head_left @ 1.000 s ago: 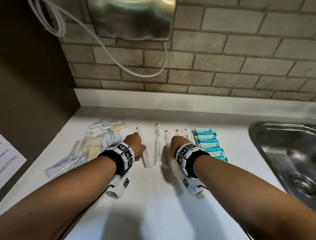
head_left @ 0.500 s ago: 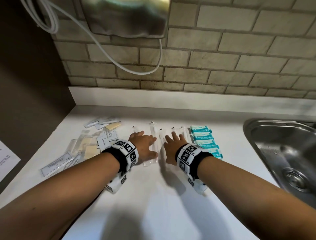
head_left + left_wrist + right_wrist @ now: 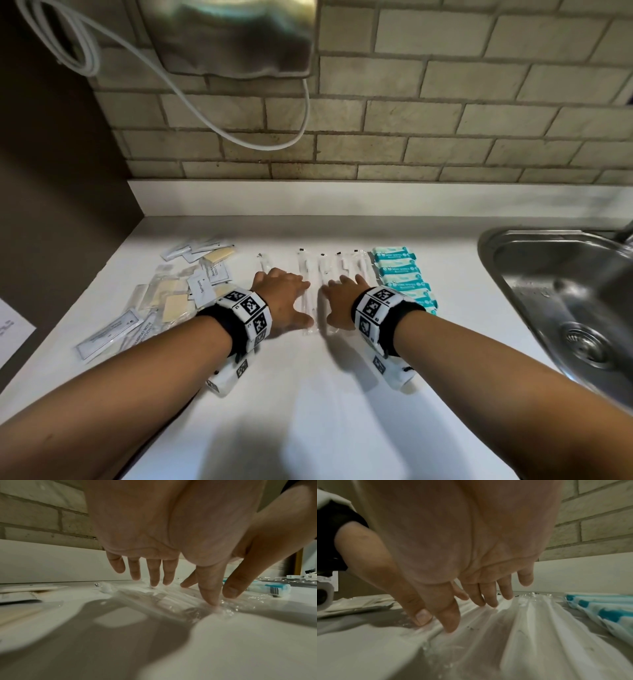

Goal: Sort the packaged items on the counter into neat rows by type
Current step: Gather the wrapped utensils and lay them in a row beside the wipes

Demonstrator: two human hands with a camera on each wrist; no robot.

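Observation:
Several long clear-wrapped toothbrush packets [image 3: 323, 274] lie side by side in the middle of the white counter [image 3: 308, 394]. My left hand [image 3: 281, 298] lies flat on the left packets [image 3: 164, 600], fingers straight and spread. My right hand [image 3: 342, 301] presses flat on the right packets [image 3: 530, 622]. The two thumbs nearly meet at the packets' near ends. A row of teal-and-white wipe packs [image 3: 400, 277] lies just right of my right hand, also seen in the right wrist view as teal wipe packs [image 3: 604, 609]. A loose heap of white sachets and beige packets [image 3: 178, 294] lies to the left.
A steel sink [image 3: 565, 301] is set into the counter at the right. Behind runs a white upstand under a brick wall [image 3: 445, 102], with a metal unit [image 3: 239, 34] and a hanging white hose [image 3: 205, 113]. A dark wall panel [image 3: 51, 171] bounds the left.
Both hands went from curled over the toothbrush packets to flat with fingers spread. They moved together, and the packets now lie closer to each other.

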